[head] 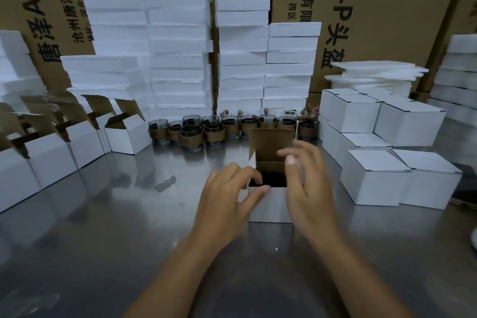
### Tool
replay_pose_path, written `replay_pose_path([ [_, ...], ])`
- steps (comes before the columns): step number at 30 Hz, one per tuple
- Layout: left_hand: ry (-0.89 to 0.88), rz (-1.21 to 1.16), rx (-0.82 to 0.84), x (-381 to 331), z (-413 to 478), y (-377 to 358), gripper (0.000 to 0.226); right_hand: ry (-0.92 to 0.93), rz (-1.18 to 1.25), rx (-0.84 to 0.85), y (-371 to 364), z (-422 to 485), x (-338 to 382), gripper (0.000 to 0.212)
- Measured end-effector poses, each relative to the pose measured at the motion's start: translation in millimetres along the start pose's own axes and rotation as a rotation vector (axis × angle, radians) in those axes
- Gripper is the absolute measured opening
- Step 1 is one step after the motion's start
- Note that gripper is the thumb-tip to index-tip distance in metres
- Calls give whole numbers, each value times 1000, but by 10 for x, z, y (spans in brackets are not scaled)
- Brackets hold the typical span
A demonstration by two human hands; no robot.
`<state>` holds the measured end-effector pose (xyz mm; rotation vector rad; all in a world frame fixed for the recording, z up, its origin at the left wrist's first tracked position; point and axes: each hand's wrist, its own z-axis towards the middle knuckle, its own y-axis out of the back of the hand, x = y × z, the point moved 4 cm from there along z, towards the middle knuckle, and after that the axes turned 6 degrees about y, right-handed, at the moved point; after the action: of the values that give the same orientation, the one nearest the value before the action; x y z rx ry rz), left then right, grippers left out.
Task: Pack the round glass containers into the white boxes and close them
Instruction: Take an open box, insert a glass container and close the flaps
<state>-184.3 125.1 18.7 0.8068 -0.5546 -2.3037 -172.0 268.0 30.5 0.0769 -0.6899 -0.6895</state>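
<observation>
Here the box (271,208) sits on the table (103,214), lid up, a dark container (275,179) inside; the left hand (227,196) grips its left rim, the right hand (307,183) is spread over its right side

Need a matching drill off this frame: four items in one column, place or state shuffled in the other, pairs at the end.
Items
1. box being packed
2. glass containers
3. closed boxes
4. foam slabs

Place or state
A. stacked on the right side of the table
B. tall piles at the back, against the cartons
C. row behind the middle, brown band round each
D. centre front, lid flap upright

Pairs: 1-D, 2-C, 3-A, 4-B
</observation>
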Motion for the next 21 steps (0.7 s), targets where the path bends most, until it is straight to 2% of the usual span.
replay_pose_path([
  [2,75,-114,-37,9,8,39,18,-161,136,-140,62,33,-65,19],
  [3,125,-191,-57,16,10,49,21,-283,205,-156,61,40,-130,20],
  [5,266,-349,-64,48,12,32,30,-515,334,-86,-10,30,-256,29],
  [7,441,-464,11,90,13,-42,42,-630,385,15,-91,-2,-298,39],
  [11,659,-627,174,146,-19,-185,61,-616,402,111,-172,-44,-300,45],
  [14,742,-725,239,161,-37,-236,61,-589,377,138,-168,-35,-296,49],
  [18,748,-801,289,154,-38,-264,55,-514,398,163,-174,-27,-240,56],
  [21,702,-819,265,155,-20,-247,54,-483,427,162,-186,-23,-223,47],
])
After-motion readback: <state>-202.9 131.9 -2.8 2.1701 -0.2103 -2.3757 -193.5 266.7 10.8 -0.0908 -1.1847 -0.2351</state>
